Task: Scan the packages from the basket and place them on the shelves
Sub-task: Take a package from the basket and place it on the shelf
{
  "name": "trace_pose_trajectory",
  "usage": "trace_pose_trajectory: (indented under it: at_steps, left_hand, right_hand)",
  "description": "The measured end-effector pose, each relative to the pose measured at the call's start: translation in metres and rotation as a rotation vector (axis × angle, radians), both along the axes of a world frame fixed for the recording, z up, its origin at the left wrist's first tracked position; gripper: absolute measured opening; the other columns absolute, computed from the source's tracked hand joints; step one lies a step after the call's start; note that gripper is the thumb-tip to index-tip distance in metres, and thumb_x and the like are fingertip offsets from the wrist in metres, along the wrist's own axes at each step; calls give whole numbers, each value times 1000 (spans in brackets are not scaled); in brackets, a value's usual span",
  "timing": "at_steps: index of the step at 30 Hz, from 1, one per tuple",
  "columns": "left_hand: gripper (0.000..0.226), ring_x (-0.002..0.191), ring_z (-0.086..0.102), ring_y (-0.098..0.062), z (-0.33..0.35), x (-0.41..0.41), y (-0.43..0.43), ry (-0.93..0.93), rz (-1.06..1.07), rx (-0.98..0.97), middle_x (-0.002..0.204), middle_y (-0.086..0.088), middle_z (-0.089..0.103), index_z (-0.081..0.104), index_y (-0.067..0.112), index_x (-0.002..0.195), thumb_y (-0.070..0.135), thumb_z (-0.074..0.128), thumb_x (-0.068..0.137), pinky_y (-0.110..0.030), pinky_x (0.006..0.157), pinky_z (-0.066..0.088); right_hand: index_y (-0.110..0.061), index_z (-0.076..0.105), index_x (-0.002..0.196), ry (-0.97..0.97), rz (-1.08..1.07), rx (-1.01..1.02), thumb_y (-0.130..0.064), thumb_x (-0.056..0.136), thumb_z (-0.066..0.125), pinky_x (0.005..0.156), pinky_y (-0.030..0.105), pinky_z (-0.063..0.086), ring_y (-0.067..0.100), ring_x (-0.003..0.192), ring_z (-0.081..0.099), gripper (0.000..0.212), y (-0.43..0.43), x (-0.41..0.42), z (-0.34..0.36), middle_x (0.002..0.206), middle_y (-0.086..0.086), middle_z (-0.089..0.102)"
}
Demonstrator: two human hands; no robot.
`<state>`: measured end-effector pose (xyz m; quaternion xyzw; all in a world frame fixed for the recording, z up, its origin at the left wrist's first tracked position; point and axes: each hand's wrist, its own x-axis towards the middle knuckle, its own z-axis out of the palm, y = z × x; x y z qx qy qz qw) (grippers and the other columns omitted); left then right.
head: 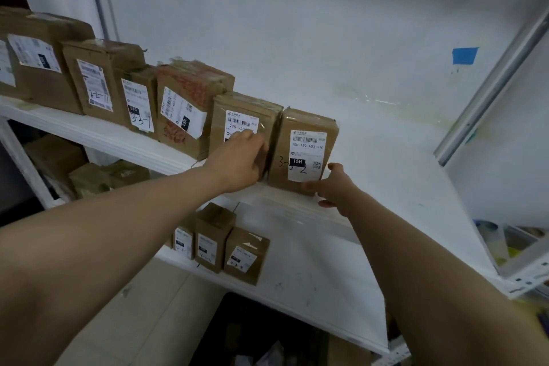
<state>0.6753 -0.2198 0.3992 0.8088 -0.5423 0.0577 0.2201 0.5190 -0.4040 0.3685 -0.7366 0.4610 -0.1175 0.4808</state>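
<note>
- While both bare arms reach forward, the rightmost package (306,140), a brown cardboard box with a white label printed "15H-159 A03-210" and handwritten numbers, stands upright near the front edge of the upper shelf (386,175).
- The right hand (335,187) touches this box at its lower right corner. The thumb points up along the right edge, the forefinger lies under the front bottom edge, and the two are spread apart rather than clamped.
- The left hand (240,157) lies on the front of the second package (237,116), just left of the first and touching it. Its fingers bend towards the seam between the two boxes; whether they grip cannot be told.
- Further left, a red-printed box (193,89) and more labelled cartons continue the row on the same shelf.
- On the lower shelf (312,270), three small boxes (214,241) stand side by side.
- A patch of blue tape (464,55) sticks to the white wall (297,24) at far right.
</note>
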Motion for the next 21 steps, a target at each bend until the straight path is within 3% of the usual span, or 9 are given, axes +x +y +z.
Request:
trace_pose_trajectory:
  at_steps: [6,10,12,17,21]
  left_hand:
    - [31,116,48,-23,-37,0,22,3,-58,101,123,-4,51,58,20,119,14,59,89,-40,92,51]
    - [29,114,50,-22,-70,3,41,65,-95,163,123,-4,51,60,18,117,15,62,88,-34,87,47]
    - [26,109,51,-21,-90,4,50,89,-98,200,116,-3,52,61,18,115,18,63,89,-33,82,46]
    - [19,105,56,-24,-148,4,71,115,-122,338,111,-5,56,63,18,104,20,65,86,-30,69,36]
    - [20,109,55,-24,-201,2,89,270,-144,455,115,-7,54,63,13,108,16,63,88,-32,84,47]
  right_hand:
    - [-8,40,127,18,-112,-88,-16,84,80,65,36,58,31,104,63,59,25,-4,-11,115,14,56]
    - [-18,45,99,-57,-175,-189,-20,84,74,76,47,58,32,91,67,32,54,-8,-27,101,10,62]
    - [-22,47,88,-90,-145,-179,-18,83,73,75,46,58,32,88,68,26,72,-9,-38,95,7,63]
    - [-13,63,86,-18,1,-38,-12,88,73,52,24,51,17,65,63,11,113,-11,-83,80,4,65]
    - [-12,68,89,86,18,152,-13,89,74,53,22,52,14,64,64,6,132,-17,-150,86,5,68]
